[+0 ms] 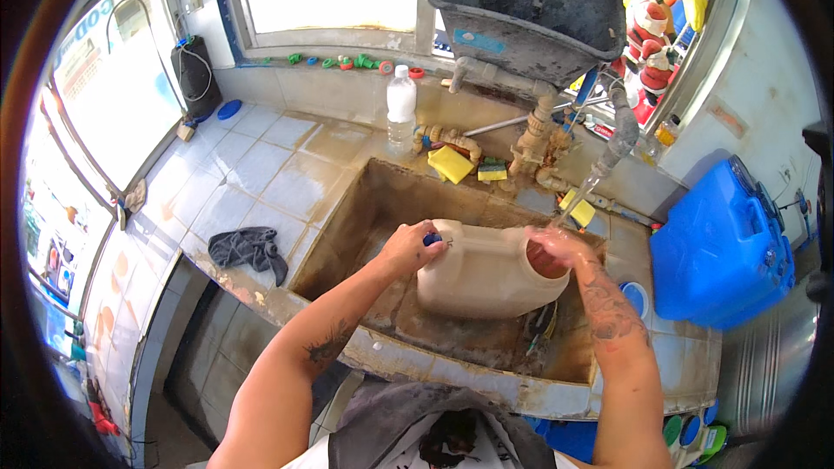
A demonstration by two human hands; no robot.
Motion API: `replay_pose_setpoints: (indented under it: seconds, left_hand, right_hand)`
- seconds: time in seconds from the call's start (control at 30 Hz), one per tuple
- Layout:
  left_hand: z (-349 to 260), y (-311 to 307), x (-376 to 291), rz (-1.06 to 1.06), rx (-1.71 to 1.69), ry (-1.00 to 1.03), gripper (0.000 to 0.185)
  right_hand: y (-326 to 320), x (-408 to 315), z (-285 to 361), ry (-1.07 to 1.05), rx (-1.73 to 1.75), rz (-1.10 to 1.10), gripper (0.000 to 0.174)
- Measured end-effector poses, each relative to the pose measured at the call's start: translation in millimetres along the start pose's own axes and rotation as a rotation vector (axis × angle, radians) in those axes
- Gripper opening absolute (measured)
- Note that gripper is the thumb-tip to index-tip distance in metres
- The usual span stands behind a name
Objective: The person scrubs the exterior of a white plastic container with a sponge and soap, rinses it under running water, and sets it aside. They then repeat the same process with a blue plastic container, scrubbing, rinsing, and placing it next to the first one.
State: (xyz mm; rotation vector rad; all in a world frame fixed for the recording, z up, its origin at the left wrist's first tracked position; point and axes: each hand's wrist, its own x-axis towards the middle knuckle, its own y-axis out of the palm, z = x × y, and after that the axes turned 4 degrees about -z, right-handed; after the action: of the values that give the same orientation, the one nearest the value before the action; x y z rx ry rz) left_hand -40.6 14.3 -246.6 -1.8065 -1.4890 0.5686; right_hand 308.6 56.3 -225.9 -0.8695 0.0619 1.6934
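Observation:
A cream plastic jug (485, 273) lies on its side in a stained tiled sink basin (391, 332). My left hand (410, 246) grips its upper left corner, beside a small blue cap (430, 239). At the jug's right end is a wide round mouth (546, 259). My right hand (561, 244) is at the rim of that mouth, fingers stretched out and wet. Water (575, 202) runs onto it from a grey pipe spout (616, 150). Some of the right fingers blend with the rim.
Yellow sponges (451, 164) and a clear plastic bottle (401, 111) sit behind the basin. A dark cloth (249, 251) lies on the left counter. Blue jerrycans (713, 247) stand at right, near a blue-and-white lid (634, 298). A grey tub (521, 19) overhangs the back.

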Motion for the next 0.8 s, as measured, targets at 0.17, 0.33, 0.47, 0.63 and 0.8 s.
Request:
replay_pose_setpoints:
  seconds: [0.17, 0.33, 0.47, 0.63, 0.8]
  left_hand:
    - [-8, 7, -13, -0.022, -0.06, -0.034, 0.045]
    - [-4, 22, -24, -0.152, -0.098, -0.041, 0.045]
    - [-7, 21, -27, -0.097, -0.105, -0.092, 0.045]
    - [-7, 23, -26, -0.11, -0.1, -0.089, 0.045]
    - [-10, 22, -30, -0.129, -0.136, -0.07, 0.046]
  right_hand:
    - [24, 48, -54, -0.27, 0.039, 0.047, 0.073]
    - [29, 36, -3, -0.129, -0.514, -0.129, 0.077]
    - [19, 21, 2, 0.055, -0.462, -0.001, 0.083]
    - [31, 9, 6, -0.007, -0.378, -0.019, 0.08]
    - [20, 31, 7, 0.082, -0.335, 0.119, 0.088]
